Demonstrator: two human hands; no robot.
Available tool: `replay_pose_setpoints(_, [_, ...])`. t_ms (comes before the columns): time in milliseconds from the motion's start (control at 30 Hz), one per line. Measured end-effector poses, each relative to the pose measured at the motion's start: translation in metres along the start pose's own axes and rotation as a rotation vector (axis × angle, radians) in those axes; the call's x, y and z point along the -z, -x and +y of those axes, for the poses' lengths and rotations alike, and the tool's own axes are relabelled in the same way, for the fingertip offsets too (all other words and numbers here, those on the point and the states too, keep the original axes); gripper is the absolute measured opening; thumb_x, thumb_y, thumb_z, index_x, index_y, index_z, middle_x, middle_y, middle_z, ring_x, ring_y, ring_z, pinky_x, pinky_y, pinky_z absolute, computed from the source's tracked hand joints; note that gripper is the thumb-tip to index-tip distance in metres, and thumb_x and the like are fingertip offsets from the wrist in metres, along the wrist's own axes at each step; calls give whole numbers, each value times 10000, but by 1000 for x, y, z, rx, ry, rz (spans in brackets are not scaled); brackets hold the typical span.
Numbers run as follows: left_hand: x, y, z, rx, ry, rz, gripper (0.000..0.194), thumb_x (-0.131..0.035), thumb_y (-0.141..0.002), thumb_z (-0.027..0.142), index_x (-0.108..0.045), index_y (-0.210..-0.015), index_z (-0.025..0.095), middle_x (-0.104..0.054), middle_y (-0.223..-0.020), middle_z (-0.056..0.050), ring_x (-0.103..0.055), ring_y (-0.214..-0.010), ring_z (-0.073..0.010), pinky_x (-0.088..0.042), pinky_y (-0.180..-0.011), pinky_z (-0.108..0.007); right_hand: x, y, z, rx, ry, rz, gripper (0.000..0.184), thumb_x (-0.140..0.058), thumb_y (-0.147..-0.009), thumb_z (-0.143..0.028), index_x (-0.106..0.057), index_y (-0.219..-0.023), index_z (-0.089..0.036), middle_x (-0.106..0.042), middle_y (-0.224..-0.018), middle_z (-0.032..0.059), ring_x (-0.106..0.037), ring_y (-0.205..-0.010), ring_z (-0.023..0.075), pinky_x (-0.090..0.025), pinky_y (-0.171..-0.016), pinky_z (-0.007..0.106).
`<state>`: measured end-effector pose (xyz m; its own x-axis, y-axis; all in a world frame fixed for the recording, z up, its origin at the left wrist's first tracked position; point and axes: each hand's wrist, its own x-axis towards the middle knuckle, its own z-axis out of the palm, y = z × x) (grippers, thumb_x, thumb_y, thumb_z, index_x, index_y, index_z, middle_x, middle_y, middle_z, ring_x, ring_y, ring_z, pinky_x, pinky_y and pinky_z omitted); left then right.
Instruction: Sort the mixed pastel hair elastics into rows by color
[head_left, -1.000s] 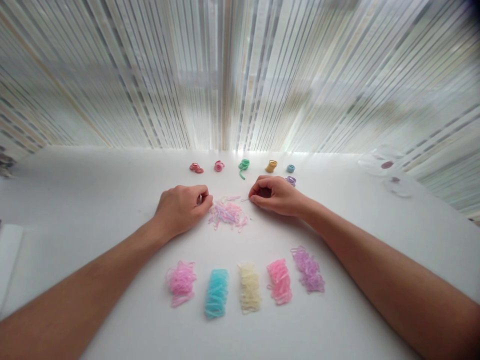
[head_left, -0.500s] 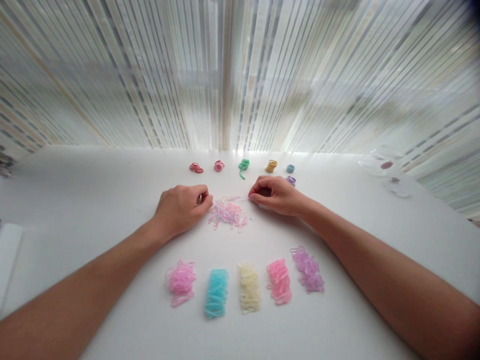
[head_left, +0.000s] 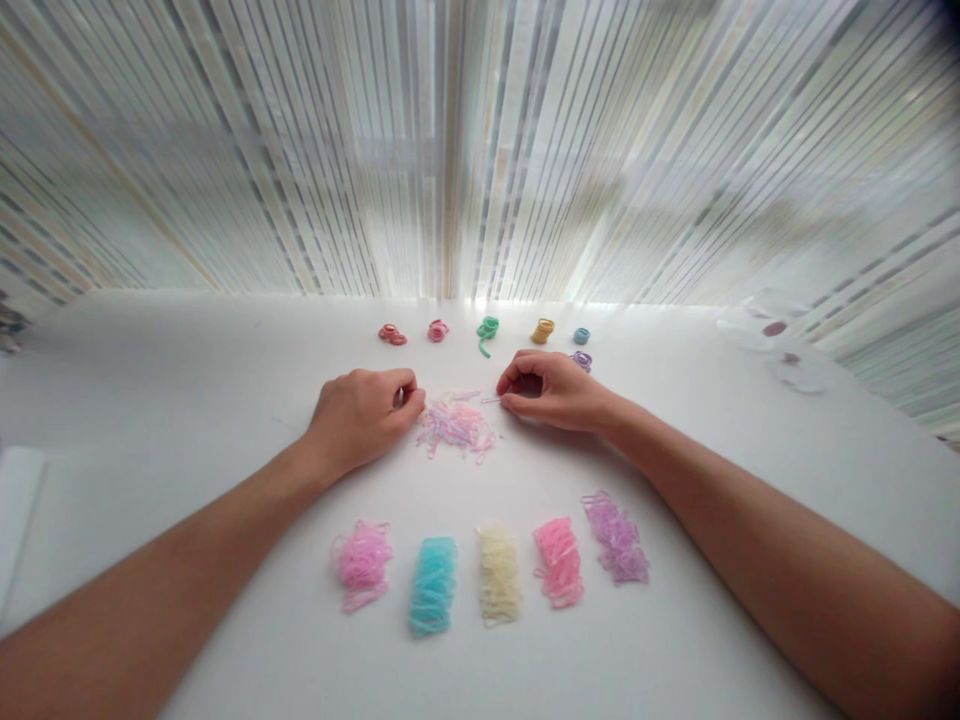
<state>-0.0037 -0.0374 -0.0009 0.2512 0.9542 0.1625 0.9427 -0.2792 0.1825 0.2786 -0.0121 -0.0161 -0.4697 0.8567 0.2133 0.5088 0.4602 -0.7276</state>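
Observation:
A loose pile of pale pink, lilac and white rubber bands (head_left: pixel 456 425) lies on the white table between my hands. At its left edge is my left hand (head_left: pixel 367 415), thumb and forefinger pinched together; whatever is between those fingertips is too small or hidden to name. To the right of the pile, my right hand (head_left: pixel 553 392) pinches a thin pale rubber band (head_left: pixel 490 400), whose end sticks out leftward from the fingertips. Just behind the right hand sits a small purple coil (head_left: pixel 581 361), partly covered by it.
Nearer me stand bundles of bands: pink (head_left: pixel 364 565), turquoise (head_left: pixel 433 587), cream (head_left: pixel 499 577), bright pink (head_left: pixel 559 563) and purple (head_left: pixel 616 538). Along the back are coils: red (head_left: pixel 391 335), pink (head_left: pixel 438 331), green (head_left: pixel 487 330), yellow (head_left: pixel 543 331), blue (head_left: pixel 581 336). A string curtain (head_left: pixel 450 150) hangs behind.
The band end at my right fingertips now shows more plainly, slightly lower and apart from the pile's top strands. Both hands stay almost in place.

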Motion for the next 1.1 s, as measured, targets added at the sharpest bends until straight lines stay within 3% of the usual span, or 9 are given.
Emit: replay_pose_setpoints(1100, [0,1,1,-6,-3,3,338,-471,-944,468,-687,-810,244,-744,-757,-26,-645,-710,-221,-301,-619,-340,-2,-2,6,-8,-25,-1,138,-700,-831,-293,-746,-829,-163,-670,-844,56,-549,-690,141,-438,-621,293])
